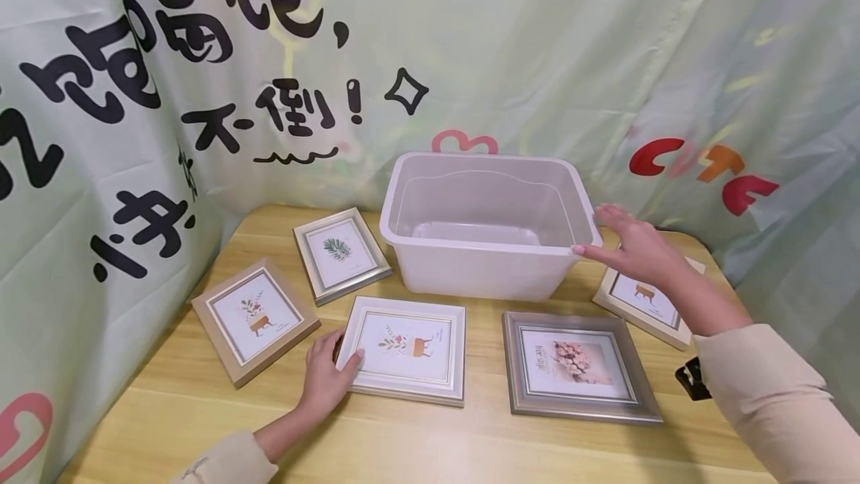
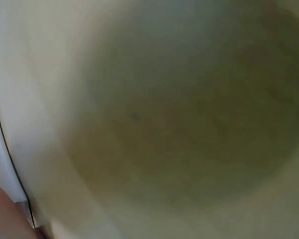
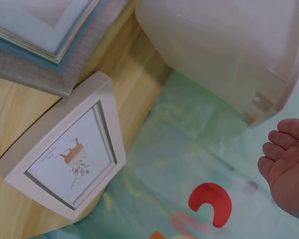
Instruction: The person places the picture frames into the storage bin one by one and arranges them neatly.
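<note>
My left hand [image 1: 325,372] grips the left edge of a white picture frame [image 1: 346,368], thumb over its front and fingers at its side. That frame lies face up and shows a plant print. In the left wrist view only a bit of the hand [image 2: 7,216] shows, beside the frame's pale edge [image 2: 2,149]. At the right end of a white plastic bin [image 1: 470,271] is my right hand [image 1: 634,249], thumb and fingers spread around its rim. The right wrist view shows this hand [image 3: 291,167] with loosely bent fingers and nothing in the palm.
Around the bin lie a brown frame [image 1: 218,327], a silver-gold frame [image 1: 309,264], a grey-brown frame [image 1: 517,364] and a pale frame [image 1: 611,297] under my right forearm. Behind the wooden table [image 1: 430,447] hangs a printed curtain [image 1: 524,43]. Inside, the bin shows its bare floor.
</note>
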Demonstrator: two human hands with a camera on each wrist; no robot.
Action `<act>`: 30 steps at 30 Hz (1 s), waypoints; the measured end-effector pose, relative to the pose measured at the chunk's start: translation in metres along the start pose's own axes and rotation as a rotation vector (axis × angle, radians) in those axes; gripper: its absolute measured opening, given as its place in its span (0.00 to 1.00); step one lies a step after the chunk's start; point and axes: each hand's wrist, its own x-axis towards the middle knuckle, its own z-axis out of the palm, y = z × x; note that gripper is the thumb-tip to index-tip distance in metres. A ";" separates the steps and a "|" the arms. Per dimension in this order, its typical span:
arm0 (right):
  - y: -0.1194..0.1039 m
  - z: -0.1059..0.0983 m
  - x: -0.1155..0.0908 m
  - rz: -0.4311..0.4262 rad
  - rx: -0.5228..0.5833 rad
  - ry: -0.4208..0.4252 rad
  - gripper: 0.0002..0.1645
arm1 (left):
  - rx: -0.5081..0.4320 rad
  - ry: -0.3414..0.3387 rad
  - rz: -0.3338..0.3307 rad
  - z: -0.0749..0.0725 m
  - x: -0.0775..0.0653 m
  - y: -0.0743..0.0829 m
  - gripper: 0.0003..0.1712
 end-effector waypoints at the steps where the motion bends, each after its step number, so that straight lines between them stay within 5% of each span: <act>1: 0.000 0.002 0.002 -0.004 -0.001 -0.004 0.54 | -0.002 0.009 0.000 0.001 0.000 -0.001 0.30; 11: 0.002 0.006 0.008 -0.012 -0.014 -0.033 0.56 | -0.036 0.084 0.046 0.010 -0.001 -0.008 0.26; 23: 0.000 0.007 0.007 0.003 0.005 -0.030 0.56 | -0.058 0.153 0.017 0.016 -0.002 -0.006 0.25; 30: 0.001 0.007 0.007 0.013 0.017 -0.035 0.56 | -0.083 0.127 0.029 0.013 0.000 -0.005 0.20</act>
